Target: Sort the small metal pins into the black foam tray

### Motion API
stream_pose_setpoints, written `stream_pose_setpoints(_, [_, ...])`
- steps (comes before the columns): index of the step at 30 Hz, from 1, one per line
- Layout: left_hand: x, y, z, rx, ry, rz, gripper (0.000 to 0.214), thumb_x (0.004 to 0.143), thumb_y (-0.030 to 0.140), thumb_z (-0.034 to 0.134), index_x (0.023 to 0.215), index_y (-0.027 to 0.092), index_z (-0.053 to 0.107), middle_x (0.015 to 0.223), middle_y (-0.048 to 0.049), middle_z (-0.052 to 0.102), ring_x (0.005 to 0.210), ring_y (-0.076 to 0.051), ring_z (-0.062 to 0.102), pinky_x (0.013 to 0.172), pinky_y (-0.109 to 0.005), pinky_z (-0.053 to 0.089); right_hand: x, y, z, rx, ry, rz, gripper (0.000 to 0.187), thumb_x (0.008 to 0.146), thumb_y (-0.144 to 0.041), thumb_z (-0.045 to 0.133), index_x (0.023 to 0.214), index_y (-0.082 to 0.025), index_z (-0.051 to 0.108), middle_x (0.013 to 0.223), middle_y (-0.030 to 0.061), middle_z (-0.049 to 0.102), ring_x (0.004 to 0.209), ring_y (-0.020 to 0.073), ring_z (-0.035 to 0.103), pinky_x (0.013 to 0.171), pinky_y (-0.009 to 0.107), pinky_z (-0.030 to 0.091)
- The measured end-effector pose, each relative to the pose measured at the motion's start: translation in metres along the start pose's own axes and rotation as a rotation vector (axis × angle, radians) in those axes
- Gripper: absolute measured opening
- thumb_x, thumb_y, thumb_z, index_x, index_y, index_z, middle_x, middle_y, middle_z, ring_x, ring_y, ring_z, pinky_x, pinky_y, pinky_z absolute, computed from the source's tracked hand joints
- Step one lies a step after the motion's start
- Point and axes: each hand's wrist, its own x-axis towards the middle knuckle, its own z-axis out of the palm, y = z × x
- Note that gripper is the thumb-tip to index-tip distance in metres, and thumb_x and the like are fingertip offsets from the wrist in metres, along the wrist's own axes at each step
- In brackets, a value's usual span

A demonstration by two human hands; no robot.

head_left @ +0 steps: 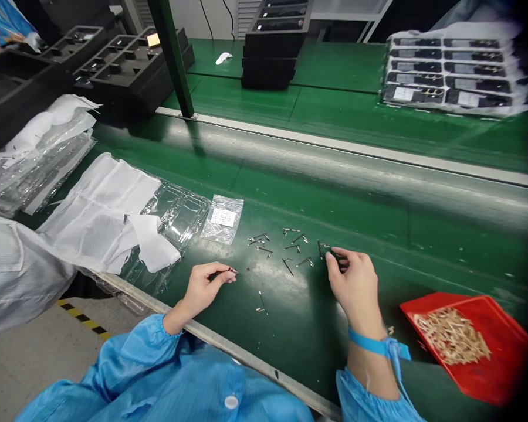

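Observation:
My left hand (209, 284) is closed in a pinch over the green worktop, with a small dark piece (233, 270) at its fingertips. My right hand (352, 278), a blue band around its wrist, has thumb and forefinger close together at a thin black strip part with a metal end (321, 249). Whether the strip is lifted or lying flat I cannot tell. Between the hands lie several similar strip parts (293, 248). One strip part (263, 303) lies nearer me, and a tiny dark square (247, 269) is beside my left fingertips.
At right sits a red scoop-shaped tray (506, 346) of small gold-coloured pieces (453, 337). A labelled clear bag (223, 218), a clear plastic tray (180, 211) and white sheets (110, 187) lie at left. Beyond are black trays (127, 76), a post (171, 58) and a filled tray (449, 73).

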Motion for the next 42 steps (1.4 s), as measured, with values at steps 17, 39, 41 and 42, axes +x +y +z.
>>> stream_pose_setpoints(17, [-0.044, -0.014, -0.047, 0.356, 0.077, 0.286, 0.011, 0.100, 0.017, 0.074, 0.096, 0.019, 0.083, 0.086, -0.0043, 0.084, 0.072, -0.015, 0.077, 0.069, -0.024, 0.059, -0.011, -0.005, -0.002, 0.076, -0.352, -0.380, 0.053, 0.101, -0.073, 0.058, 0.123, -0.026, 0.073, 0.112, 0.0104, 0.067, 0.104, 0.0302, 0.061, 0.093, 0.048, 0.050])
stream_pose_setpoints(39, [-0.043, -0.018, -0.044, 0.359, 0.091, 0.287, 0.013, 0.103, 0.022, 0.072, 0.100, 0.019, 0.084, 0.089, -0.0079, 0.085, 0.074, -0.017, 0.078, 0.068, -0.027, 0.061, 0.065, -0.090, 0.060, 0.147, -0.457, -0.509, 0.027, 0.106, -0.038, 0.048, 0.113, -0.023, 0.070, 0.103, 0.0115, 0.075, 0.091, 0.0273, 0.070, 0.081, 0.043, 0.056])
stream_pose_setpoints(41, [-0.043, -0.019, -0.043, 0.358, 0.100, 0.296, 0.012, 0.103, 0.022, 0.072, 0.100, 0.019, 0.084, 0.089, -0.0076, 0.085, 0.074, -0.017, 0.078, 0.068, -0.027, 0.061, 0.074, -0.089, 0.064, 0.161, -0.495, -0.526, 0.030, 0.105, -0.037, 0.050, 0.119, -0.023, 0.071, 0.103, 0.0108, 0.077, 0.092, 0.0274, 0.073, 0.083, 0.044, 0.058])
stream_pose_setpoints(42, [-0.043, -0.019, -0.043, 0.358, 0.104, 0.293, 0.012, 0.103, 0.022, 0.072, 0.101, 0.019, 0.084, 0.089, -0.0075, 0.085, 0.074, -0.017, 0.078, 0.068, -0.027, 0.061, 0.077, -0.089, 0.065, 0.169, -0.518, -0.537, 0.030, 0.104, -0.037, 0.051, 0.120, -0.023, 0.073, 0.103, 0.0103, 0.078, 0.092, 0.0274, 0.073, 0.084, 0.044, 0.058])
